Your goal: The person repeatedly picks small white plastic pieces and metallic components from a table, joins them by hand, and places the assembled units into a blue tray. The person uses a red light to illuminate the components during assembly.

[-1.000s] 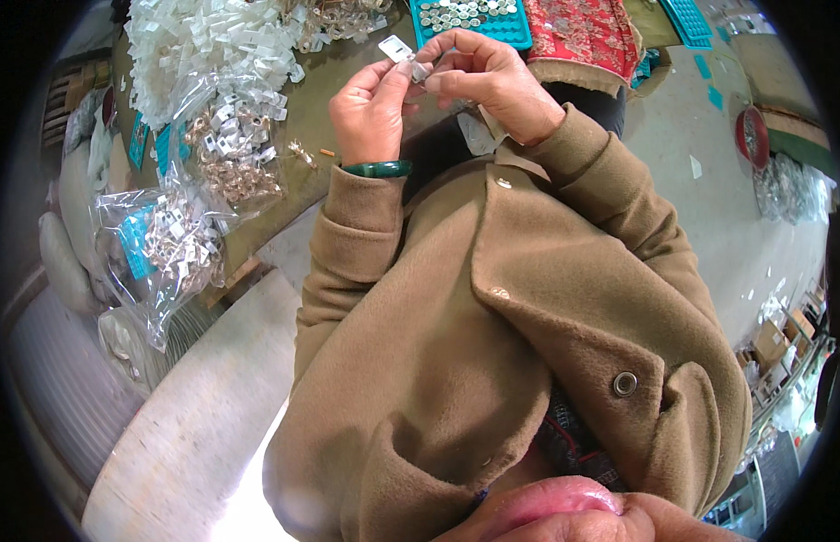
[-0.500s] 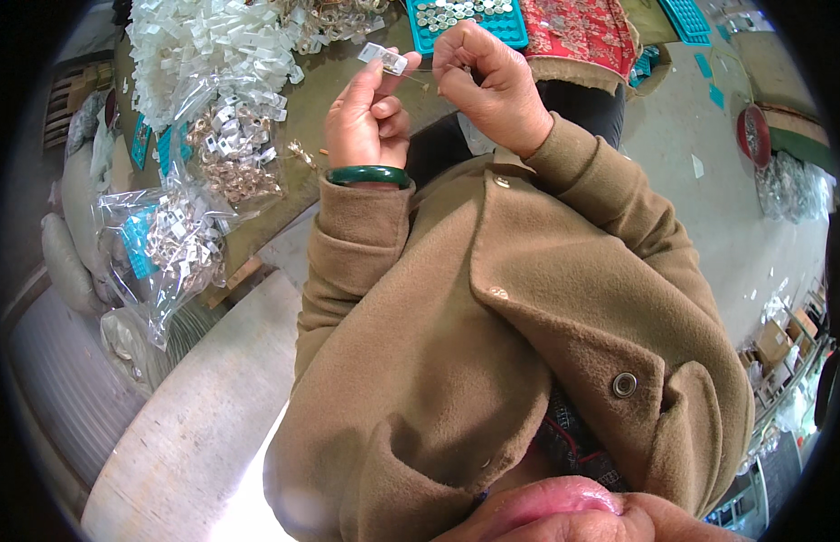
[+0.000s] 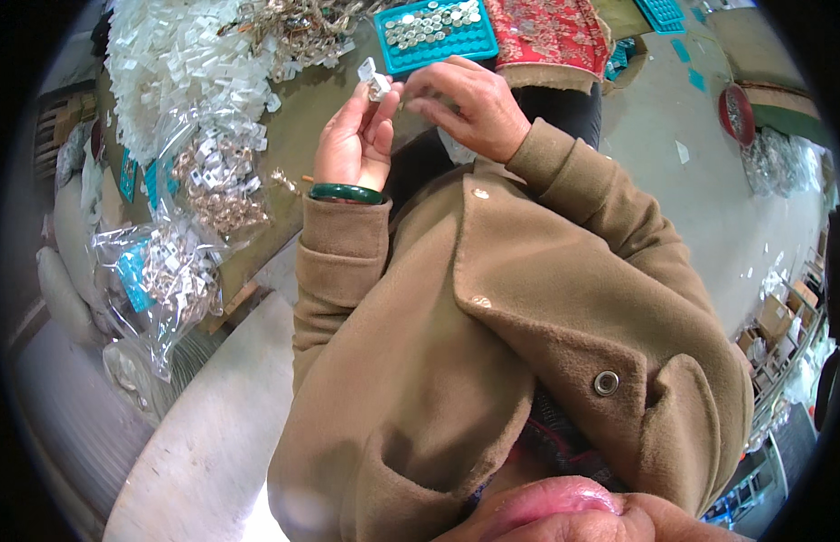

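Observation:
In the fingertips of my left hand (image 3: pixel 355 149) is a small white plastic tag (image 3: pixel 375 81), held upright with a folded flap at its top. A dark green bangle (image 3: pixel 346 192) circles that wrist. My right hand (image 3: pixel 474 104) hovers just right of the tag, palm turned inward. Its fingers are curved and the thumb stands apart from them, with nothing visible between. Just beyond both hands lies a turquoise tray (image 3: pixel 420 63) with rows of round pockets, several holding small round shiny pieces (image 3: pixel 429 27).
A big heap of white plastic tags (image 3: pixel 180 63) covers the table's far left, beside tangled brownish cords (image 3: pixel 298 36). Clear bags of tagged pieces (image 3: pixel 180 271) sit at the left edge. Red patterned cloth (image 3: pixel 551 41) lies right of the tray. A red bowl (image 3: pixel 736 115) stands farther right.
My right hand has come out of its pinch, and the thin thread it drew from the tag no longer shows. The tag has tilted from lying sideways to upright in my left hand.

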{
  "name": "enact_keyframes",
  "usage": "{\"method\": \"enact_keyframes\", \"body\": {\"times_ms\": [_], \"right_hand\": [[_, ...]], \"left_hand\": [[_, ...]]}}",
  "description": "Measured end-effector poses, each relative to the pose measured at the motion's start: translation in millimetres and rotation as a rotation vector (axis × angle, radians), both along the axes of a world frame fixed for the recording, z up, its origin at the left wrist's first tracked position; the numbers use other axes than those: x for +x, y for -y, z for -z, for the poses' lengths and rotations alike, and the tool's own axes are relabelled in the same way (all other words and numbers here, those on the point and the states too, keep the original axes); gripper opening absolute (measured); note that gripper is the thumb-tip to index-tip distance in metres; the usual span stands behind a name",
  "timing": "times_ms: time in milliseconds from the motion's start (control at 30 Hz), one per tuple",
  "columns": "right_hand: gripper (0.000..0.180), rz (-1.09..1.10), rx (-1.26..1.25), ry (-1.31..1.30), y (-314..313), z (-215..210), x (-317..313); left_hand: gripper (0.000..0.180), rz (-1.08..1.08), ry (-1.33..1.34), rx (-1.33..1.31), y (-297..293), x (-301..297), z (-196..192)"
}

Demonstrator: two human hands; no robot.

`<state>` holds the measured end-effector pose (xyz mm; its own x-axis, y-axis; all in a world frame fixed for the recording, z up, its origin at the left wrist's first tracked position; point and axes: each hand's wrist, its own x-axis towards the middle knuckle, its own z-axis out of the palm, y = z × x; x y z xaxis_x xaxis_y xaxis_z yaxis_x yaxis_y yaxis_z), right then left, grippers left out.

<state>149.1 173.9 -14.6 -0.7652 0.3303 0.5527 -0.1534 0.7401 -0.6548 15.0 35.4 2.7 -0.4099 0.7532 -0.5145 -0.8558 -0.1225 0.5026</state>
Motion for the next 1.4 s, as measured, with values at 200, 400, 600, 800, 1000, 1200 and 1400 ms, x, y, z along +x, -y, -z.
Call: {"method": "enact_keyframes", "body": {"times_ms": [200,400,600,800,1000,1200,1400], "right_hand": [[0.013,0.386,-0.021,0.070,-34.4,0.5,-2.8],[0.011,0.400,0.183,0.191,-49.8,4.8,-13.4],[0.014,0.416,0.295,0.284,-43.9,11.7,-16.9],[0.016,0.353,0.239,0.295,-49.2,16.1,-20.5],[0.015,0.323,0.193,0.308,-46.0,19.6,-24.6],[0.015,0.296,0.283,0.334,-45.1,15.0,-24.8],[0.019,0.162,0.079,0.278,-40.3,-5.7,-20.1]], "left_hand": [[0.023,0.061,-0.304,-0.106,-5.3,3.2,0.7],[0.017,0.195,-0.312,-0.171,-11.8,18.2,10.8],[0.023,0.213,-0.180,-0.151,-15.7,24.2,25.5],[0.019,0.205,-0.202,-0.158,-17.5,16.7,26.1],[0.022,0.157,-0.214,-0.108,-19.0,9.2,24.7],[0.026,0.136,-0.222,-0.049,-20.7,2.5,21.4],[0.028,0.139,-0.301,-0.072,-22.1,3.8,19.1]]}}
